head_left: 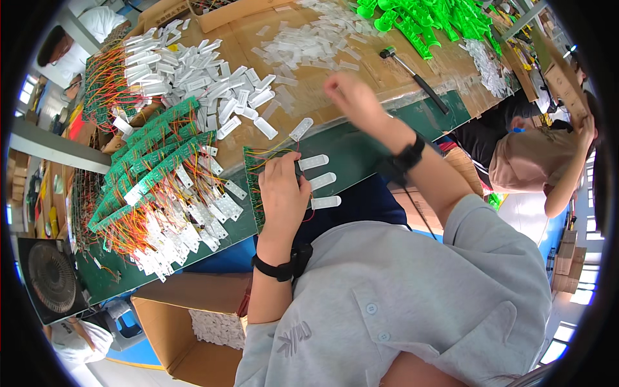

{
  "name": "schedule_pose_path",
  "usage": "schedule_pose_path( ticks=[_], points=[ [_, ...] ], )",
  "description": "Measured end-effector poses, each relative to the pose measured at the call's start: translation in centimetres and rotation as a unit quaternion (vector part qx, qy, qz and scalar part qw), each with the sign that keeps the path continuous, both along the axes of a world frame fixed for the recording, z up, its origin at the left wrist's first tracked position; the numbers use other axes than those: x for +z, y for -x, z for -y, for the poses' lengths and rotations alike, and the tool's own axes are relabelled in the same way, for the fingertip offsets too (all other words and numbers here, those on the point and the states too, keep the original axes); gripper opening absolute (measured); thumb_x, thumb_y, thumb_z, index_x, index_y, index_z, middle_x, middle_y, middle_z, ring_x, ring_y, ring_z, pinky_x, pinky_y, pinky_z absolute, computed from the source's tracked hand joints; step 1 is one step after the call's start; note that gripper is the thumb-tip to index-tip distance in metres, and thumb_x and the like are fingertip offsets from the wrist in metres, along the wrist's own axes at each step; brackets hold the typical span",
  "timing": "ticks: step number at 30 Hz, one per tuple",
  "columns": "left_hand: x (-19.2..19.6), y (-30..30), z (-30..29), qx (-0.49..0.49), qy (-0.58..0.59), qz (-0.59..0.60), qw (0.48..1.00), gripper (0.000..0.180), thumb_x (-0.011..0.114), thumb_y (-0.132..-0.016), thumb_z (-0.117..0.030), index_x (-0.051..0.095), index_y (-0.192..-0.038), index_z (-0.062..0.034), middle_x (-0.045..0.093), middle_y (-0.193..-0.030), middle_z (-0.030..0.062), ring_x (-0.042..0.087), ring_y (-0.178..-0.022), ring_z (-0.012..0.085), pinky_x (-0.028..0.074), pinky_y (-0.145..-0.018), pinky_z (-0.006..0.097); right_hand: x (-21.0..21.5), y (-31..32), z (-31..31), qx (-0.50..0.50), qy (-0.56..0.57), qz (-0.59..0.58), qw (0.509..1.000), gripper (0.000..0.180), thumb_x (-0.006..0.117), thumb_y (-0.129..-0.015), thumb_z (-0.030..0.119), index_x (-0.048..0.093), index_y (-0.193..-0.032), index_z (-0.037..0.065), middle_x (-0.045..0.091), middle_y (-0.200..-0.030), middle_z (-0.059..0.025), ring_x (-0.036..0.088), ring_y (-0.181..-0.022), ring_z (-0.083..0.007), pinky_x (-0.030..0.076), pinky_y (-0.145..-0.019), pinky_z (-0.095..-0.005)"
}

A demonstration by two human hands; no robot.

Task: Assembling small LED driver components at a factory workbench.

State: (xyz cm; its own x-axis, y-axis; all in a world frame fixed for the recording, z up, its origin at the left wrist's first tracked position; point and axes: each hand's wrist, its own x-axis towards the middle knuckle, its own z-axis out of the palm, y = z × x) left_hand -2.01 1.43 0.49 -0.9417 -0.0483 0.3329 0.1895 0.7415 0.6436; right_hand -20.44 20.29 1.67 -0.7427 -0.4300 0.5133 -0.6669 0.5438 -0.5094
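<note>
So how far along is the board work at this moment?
Done, it seems: a stack of green circuit boards with wires and white tabs lies at the left. In hand: the left hand holds one green board at the table edge, with white tabs fanned beside it, while the right hand reaches toward the loose white pieces. Left: many loose white pieces remain on the cardboard.

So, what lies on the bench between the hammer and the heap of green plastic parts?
In the head view, only bare brown cardboard shows between the hammer and the green plastic parts; the loose white strips lie to the hammer's left.
</note>
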Motion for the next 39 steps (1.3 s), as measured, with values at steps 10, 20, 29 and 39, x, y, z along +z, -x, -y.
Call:
schedule_pose_path(
  ticks=[10, 20, 29, 39],
  points=[
    [-0.2, 0.4, -0.6, 0.013, 0.031, -0.006, 0.999, 0.039, 0.067, -0.078, -0.003, 0.063, -0.117, -0.0059, 0.064, -0.108, 0.0152, 0.059, -0.106, 0.0356, 0.044, -0.096, 0.047, -0.4, -5.3, 1.6, 0.124, -0.042, -0.065, 0.989, 0.019, 0.071, -0.083, 0.003, 0.064, -0.1, 0.008, 0.063, -0.104, -0.0088, 0.06, -0.1, -0.0319, 0.05, -0.086, -0.0432],
    [0.5, 0.5, -0.4, -0.017, 0.076, -0.024, 0.997, 0.037, 0.066, -0.079, -0.002, 0.062, -0.115, -0.0037, 0.065, -0.107, 0.0125, 0.058, -0.108, 0.0329, 0.044, -0.093, 0.045, -2.0, -6.0, 2.5, 0.117, -0.063, -0.077, 0.988, 0.018, 0.074, -0.079, 0.007, 0.066, -0.095, 0.008, 0.061, -0.106, -0.0047, 0.06, -0.102, -0.0284, 0.05, -0.085, -0.0407],
    [0.6, 2.0, -0.8, -0.006, 0.159, -0.002, 0.987, 0.046, 0.072, -0.084, -0.017, 0.059, -0.126, -0.005, 0.06, -0.126, 0.01, 0.052, -0.121, 0.0332, 0.041, -0.099, 0.05, -2.0, -7.4, 2.5, 0.102, -0.012, -0.009, 0.995, 0.011, 0.07, -0.08, 0.003, 0.065, -0.09, 0.005, 0.061, -0.092, -0.0097, 0.06, -0.093, -0.0328, 0.049, -0.078, -0.0432],
    [0.3, 1.9, -0.8, -0.006, 0.15, -0.01, 0.989, 0.039, 0.069, -0.085, -0.015, 0.061, -0.122, -0.0053, 0.063, -0.125, 0.0086, 0.054, -0.121, 0.0314, 0.041, -0.1, 0.048, -2.3, -7.1, 4.5, -0.1, -0.087, -0.039, 0.99, 0.029, 0.077, -0.081, 0.019, 0.064, -0.103, 0.005, 0.066, -0.093, -0.014, 0.065, -0.087, -0.0332, 0.051, -0.077, -0.0442]
  ],
)
